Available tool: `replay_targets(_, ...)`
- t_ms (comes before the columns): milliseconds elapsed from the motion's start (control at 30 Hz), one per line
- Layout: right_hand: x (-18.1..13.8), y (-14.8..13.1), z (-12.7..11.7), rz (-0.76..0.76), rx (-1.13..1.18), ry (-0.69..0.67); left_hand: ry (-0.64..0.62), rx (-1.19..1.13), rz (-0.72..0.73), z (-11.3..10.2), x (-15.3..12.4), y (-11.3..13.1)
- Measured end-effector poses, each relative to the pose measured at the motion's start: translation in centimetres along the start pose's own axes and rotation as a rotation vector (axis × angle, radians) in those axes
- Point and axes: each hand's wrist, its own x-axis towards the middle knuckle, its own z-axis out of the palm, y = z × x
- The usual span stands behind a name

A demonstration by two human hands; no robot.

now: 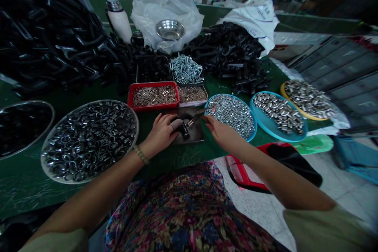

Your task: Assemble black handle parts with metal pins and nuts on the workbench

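Observation:
My left hand (163,130), a beaded bracelet at its wrist, is closed on a black curved part (185,130) over a small metal plate (196,136). A short ribbed silver piece (190,123) sits at the part's right side. My right hand (216,129) is closed on a slim dark metal tool (199,115), which points left and reaches that silver piece. The tool's exact kind is too small to tell. Just behind the hands are a red tray (153,108) of small metal pins and a white tray (193,103) of tiny metal pieces.
A large round tray (134,141) of dark rings stands left. To the right are a blue tray (254,128) of small nuts, another blue tray (265,126) and a yellow tray (313,116) of metal cylinders. Screws (186,69), black part piles (230,55) and a steel bowl (170,29) are behind.

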Motion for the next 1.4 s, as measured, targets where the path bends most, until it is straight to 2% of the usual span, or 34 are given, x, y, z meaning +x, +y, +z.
replay_targets(167,0.4,-2.3,0.9,-0.117,0.053,0.117,0.088,-0.163,-0.081,0.4,-0.1,-0.5)
replay_targets(267,1.1,-3.1,1.8,-0.086,0.003,-0.015,0.103,-0.194,-0.075,0.6,-0.1,-0.7)
replay_targets(333,1.3,-2.6,1.8,-0.060,-0.024,-0.079,0.097,-0.193,-0.076,0.4,0.0,-0.6)
replay_targets(433,0.6,0.3,0.9,-0.038,-0.027,0.027,0.046,-0.091,-0.048,0.0,-0.1,0.0)
replay_targets(500,-0.5,3.3,0.1,0.079,-0.114,0.177,0.004,0.027,-0.012,-0.2,-0.3,0.5)
replay_targets(567,-1.6,6.5,-0.4,0.249,-0.302,0.282,-0.046,0.101,0.013,-0.3,-0.5,1.1)
replay_targets(633,-2.5,9.2,-0.4,0.341,-0.504,0.291,-0.103,0.102,0.017,-0.3,-0.6,1.6)
replay_targets(733,-2.3,10.8,-0.3,0.286,-0.647,0.317,-0.136,-0.038,-0.025,-0.9,0.0,2.1)
replay_targets(833,0.9,9.7,-1.0,0.110,-0.541,0.390,-0.181,-0.412,-0.119,-2.2,1.4,2.2)
replay_targets(900,4.6,8.1,-1.5,-0.018,-0.439,0.326,-0.255,-0.584,-0.215,-2.9,2.3,2.1)
replay_targets(967,8.9,6.5,-1.6,-0.073,-0.427,0.228,-0.302,-0.487,-0.293,-3.1,2.6,1.9)
replay_targets(1067,14.5,4.7,-0.9,-0.084,-0.493,0.127,-0.290,-0.119,-0.300,-2.8,2.0,1.7)
replay_targets(1133,16.9,4.1,-0.1,-0.097,-0.505,0.102,-0.314,-0.005,-0.256,-2.9,1.7,1.6)
replay_targets(1200,18.1,4.0,0.5,-0.111,-0.487,0.104,-0.345,0.028,-0.227,-3.4,2.6,1.4)
replay_targets(1267,18.5,4.1,0.8,-0.124,-0.471,0.106,-0.274,0.083,-0.211,-3.9,5.1,0.9)
replay_targets(1333,18.6,4.3,0.8,-0.130,-0.451,0.114,-0.138,0.156,-0.187,-4.0,8.9,0.4)
replay_targets(1400,18.5,4.4,0.5,-0.123,-0.427,0.129,-0.086,0.228,-0.142,-3.3,13.0,-0.1)
